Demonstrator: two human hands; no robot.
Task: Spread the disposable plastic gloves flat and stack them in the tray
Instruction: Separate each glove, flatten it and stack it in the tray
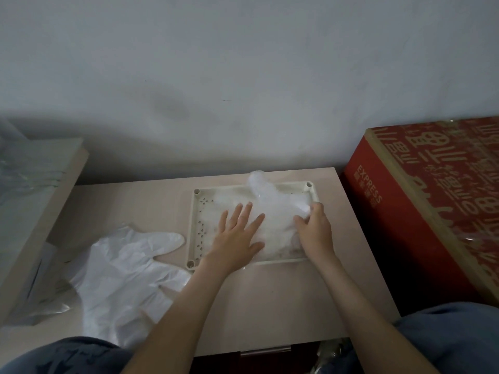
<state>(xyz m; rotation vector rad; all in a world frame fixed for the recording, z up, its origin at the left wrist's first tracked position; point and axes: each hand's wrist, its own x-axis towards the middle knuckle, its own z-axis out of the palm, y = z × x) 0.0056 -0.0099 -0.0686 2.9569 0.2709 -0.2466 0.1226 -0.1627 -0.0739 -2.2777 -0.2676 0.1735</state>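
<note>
A cream rectangular tray point(198, 211) lies on the pale table. A clear plastic glove point(272, 206) lies in it, one finger sticking up over the far rim. My left hand point(237, 236) presses flat on the glove's left part with spread, straight fingers. My right hand point(314, 230) sits at the glove's right side, fingers curled and pinching the plastic near the tray's right rim. A second clear glove point(127, 276) lies spread on the table to the left of the tray, fingers pointing right.
A red cardboard box point(432, 201) stands close to the right of the table. A raised shelf edge point(40, 211) with clear plastic bags runs along the left. The wall is just behind the table point(270, 300). My knees are at the near edge.
</note>
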